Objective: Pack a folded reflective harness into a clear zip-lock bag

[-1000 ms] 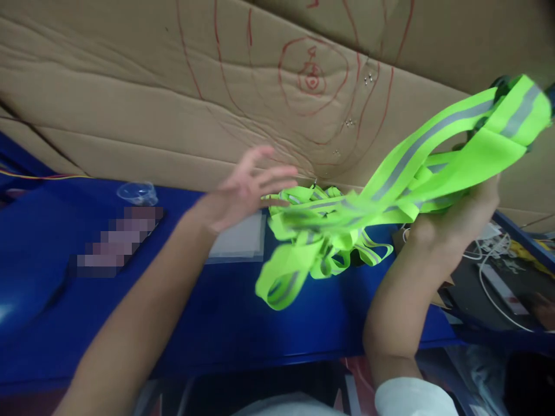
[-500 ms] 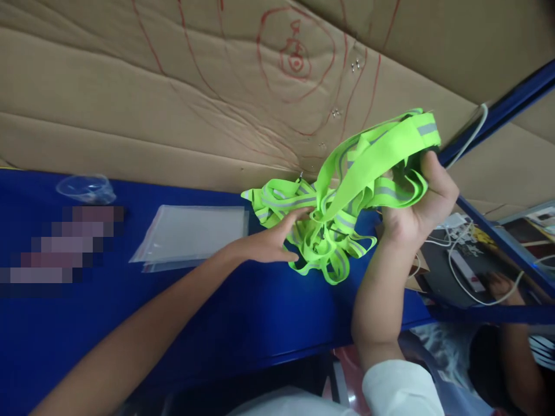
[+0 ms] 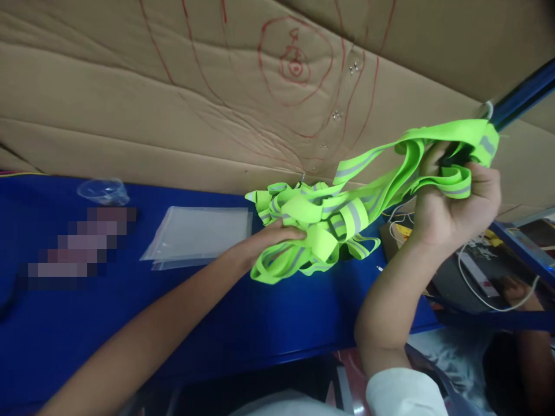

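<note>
"Where are the straps (image 3: 303, 208)?"

"Right of the bags (image 3: 208, 231), trailing up to the right hand (image 3: 474, 209), which is clamped on them."

"And the left hand (image 3: 271, 236)?"

"Touching them, just beside the bags; its grip I can't tell."
</note>
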Motion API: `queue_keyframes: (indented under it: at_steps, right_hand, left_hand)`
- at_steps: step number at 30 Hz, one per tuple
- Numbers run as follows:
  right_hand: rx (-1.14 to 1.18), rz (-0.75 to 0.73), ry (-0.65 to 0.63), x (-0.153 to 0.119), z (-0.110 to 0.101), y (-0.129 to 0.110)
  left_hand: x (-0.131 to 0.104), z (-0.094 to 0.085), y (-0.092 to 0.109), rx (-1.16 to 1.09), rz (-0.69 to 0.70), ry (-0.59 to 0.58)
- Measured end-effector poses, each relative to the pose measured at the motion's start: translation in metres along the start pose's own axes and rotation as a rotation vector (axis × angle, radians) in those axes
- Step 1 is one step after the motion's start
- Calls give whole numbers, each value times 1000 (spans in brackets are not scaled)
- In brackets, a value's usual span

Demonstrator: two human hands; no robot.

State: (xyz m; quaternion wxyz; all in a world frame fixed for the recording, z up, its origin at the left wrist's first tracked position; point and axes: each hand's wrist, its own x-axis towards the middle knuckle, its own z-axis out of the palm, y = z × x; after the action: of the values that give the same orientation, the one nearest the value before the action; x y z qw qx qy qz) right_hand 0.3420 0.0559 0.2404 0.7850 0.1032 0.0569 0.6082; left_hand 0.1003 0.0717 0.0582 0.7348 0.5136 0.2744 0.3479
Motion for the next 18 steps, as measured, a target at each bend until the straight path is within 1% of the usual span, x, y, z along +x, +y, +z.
queue_keyframes:
  at_steps: [1,2,4,5,6,8,10,12,14,16,17,18]
  right_hand:
    - [-225,-73,-119,3,-2,-2]
    - [-413,-138,-199,7,-4,-5]
    - [-673,-229,-231,16,-11,-11]
    - [-786,-276,-235,21,-15,-15]
    - [-906,-325,-248,28,-20,-20]
    - [-1174,-428,-271,41,-30,-33]
    - [-1448,-557,-274,56,-42,-46]
    - [-1689,-690,-236,69,-52,-57]
    - [-1873,-884,-235,80,-59,-62]
    - [-1961,-1089,-274,87,-63,-62]
    - [-1968,-1171,-297,89,-65,-61]
    - [-1950,-1234,-319,92,-65,-59]
  left_hand:
    - [-2,-3,6,43,28,7]
    - [-4,-6,13,99,65,13]
    - [-7,-13,27,228,146,39]
    - [-8,-20,35,287,178,72]
    - [-8,-28,43,333,201,125]
    - [-9,-51,57,427,245,280]
    - [-12,-81,70,555,304,461]
    - [-18,-110,82,694,343,621]
    - [-25,-132,93,818,413,770]
    - [-33,-144,102,908,527,901]
    - [-37,-148,106,923,603,922]
    - [-42,-150,110,907,668,900]
